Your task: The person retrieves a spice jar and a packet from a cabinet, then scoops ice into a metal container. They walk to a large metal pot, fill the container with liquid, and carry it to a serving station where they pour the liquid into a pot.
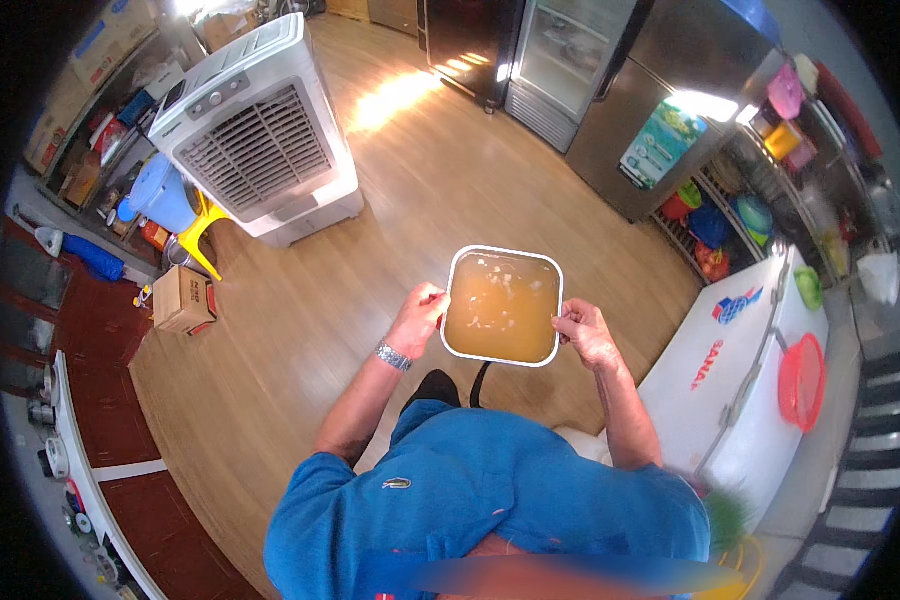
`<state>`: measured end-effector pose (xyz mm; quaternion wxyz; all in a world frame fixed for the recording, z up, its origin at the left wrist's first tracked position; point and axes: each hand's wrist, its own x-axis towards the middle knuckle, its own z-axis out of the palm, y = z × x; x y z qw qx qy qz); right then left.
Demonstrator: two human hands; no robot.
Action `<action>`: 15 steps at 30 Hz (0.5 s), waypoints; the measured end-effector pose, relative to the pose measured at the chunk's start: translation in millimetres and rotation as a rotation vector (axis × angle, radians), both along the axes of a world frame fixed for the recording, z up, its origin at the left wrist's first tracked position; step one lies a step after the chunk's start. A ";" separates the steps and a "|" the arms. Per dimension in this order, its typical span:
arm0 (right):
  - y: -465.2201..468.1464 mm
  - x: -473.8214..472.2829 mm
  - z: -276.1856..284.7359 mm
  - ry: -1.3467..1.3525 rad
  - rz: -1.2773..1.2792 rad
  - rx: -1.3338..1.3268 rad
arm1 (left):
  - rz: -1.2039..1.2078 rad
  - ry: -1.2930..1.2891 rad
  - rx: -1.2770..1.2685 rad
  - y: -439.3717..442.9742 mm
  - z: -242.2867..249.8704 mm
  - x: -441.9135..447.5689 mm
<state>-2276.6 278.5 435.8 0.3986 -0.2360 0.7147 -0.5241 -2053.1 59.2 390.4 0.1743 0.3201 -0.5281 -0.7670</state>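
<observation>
A square container with a white rim (503, 306) is held out in front of my body, over the wooden floor. It holds a cloudy orange-brown liquid with pale bits and reflections on its surface. My left hand (414, 319), with a metal watch band at the wrist, grips the container's left side. On the opposite side my right hand (586, 331) pinches the rim and side with thumb and fingers. A dark curved cord or strap (479, 385) shows just below the container.
A white air cooler (259, 142) stands front left, beside a yellow stool (204, 229) and a cardboard box (184, 300). Refrigerators (630, 112) line the far right. A white chest freezer (709, 360) is close on my right. Dark red cabinets (109, 390) run along the left.
</observation>
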 end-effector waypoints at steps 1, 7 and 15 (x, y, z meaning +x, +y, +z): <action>-20.0 -15.4 -1.2 -0.004 -0.002 0.019 | 0.006 -0.012 0.005 -19.2 -0.1 -15.2; -134.9 -101.3 -16.7 0.053 -0.008 -0.011 | -0.044 -0.023 -0.002 -146.9 -9.8 -106.3; -311.8 -204.9 -7.6 0.020 -0.082 0.022 | -0.038 -0.060 -0.046 -323.0 7.2 -222.9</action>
